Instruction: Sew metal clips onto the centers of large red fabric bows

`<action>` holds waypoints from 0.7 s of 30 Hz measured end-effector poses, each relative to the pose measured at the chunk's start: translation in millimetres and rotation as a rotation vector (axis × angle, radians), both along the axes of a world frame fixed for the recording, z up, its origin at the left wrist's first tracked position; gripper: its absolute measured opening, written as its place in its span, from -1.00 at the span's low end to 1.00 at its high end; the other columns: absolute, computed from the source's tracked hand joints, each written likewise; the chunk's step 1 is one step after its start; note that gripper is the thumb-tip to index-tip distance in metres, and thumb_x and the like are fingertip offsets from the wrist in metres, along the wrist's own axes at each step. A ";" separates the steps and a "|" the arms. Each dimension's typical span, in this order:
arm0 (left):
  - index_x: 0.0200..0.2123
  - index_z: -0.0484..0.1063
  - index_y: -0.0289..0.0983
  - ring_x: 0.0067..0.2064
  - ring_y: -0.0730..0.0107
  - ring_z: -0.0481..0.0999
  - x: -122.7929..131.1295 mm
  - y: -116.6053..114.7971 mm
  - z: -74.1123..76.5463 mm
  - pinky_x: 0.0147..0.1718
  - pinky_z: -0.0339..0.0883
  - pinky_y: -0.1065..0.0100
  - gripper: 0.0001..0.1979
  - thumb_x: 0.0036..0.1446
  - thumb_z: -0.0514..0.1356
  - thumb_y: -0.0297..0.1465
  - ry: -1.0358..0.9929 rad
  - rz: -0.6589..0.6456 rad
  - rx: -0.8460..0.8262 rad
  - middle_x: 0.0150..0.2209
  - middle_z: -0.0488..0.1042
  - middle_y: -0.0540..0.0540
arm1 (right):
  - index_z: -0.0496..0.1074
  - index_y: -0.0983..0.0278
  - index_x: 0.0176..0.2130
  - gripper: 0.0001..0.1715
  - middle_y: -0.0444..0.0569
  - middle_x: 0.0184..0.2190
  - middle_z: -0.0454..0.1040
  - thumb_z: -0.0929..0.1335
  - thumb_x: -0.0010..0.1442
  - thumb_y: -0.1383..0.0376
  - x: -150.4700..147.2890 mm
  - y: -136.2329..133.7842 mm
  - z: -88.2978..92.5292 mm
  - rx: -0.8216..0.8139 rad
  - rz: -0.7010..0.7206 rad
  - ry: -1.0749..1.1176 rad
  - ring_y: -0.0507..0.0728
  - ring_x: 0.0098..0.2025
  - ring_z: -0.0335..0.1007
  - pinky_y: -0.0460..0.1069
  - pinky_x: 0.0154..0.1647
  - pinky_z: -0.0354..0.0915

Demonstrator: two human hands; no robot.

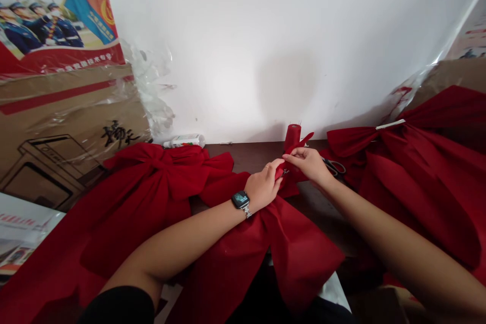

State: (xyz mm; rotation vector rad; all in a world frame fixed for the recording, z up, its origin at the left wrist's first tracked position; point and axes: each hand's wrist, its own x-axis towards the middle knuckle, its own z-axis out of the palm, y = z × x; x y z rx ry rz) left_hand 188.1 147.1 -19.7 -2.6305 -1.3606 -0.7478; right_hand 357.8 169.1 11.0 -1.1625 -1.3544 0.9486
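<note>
Crowding the dark worktop, a large red fabric bow and a second one flank the left hand and right hand, both closed in a pinch on a red fabric strip. Scissors lying just beside could snag the cloth if it drags over them. Behind stands a red ribbon roll; a white tube, its contents hidden, lies by the wall

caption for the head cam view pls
Left hand and right hand hold red fabric by a red roll among large red bows
</note>
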 end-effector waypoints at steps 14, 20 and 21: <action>0.31 -0.16 -0.20 -0.31 0.33 0.54 -11.0 9.7 5.3 -0.27 0.39 0.33 -0.35 0.24 0.05 -0.25 -0.345 -0.264 -0.224 -0.10 0.50 -0.14 | 0.29 0.29 -0.57 -0.39 -0.19 -0.67 0.21 0.46 -0.18 -0.16 1.3 -1.1 -0.4 0.184 0.067 -0.065 -0.05 -0.60 0.06 -0.10 -0.58 0.05; 0.28 -0.04 -0.17 0.15 0.24 0.38 -14.1 12.4 5.1 0.08 0.29 0.30 -0.41 0.24 0.07 -0.26 -0.454 -0.404 -0.276 0.26 0.21 -0.19 | 0.35 0.30 -0.56 -0.44 -0.11 -0.62 0.38 0.48 -0.18 -0.12 1.8 -1.4 -0.4 0.208 0.129 -0.021 -0.02 -0.57 0.21 -0.09 -0.53 0.18; 0.28 -0.02 -0.16 0.20 0.26 0.33 -14.1 12.8 5.0 0.13 0.24 0.29 -0.43 0.25 0.06 -0.26 -0.462 -0.422 -0.278 0.27 0.18 -0.17 | 0.35 0.30 -0.57 -0.45 -0.10 -0.62 0.39 0.48 -0.17 -0.11 2.0 -2.0 0.7 0.209 0.130 -0.029 -0.02 -0.58 0.21 -0.09 -0.53 0.18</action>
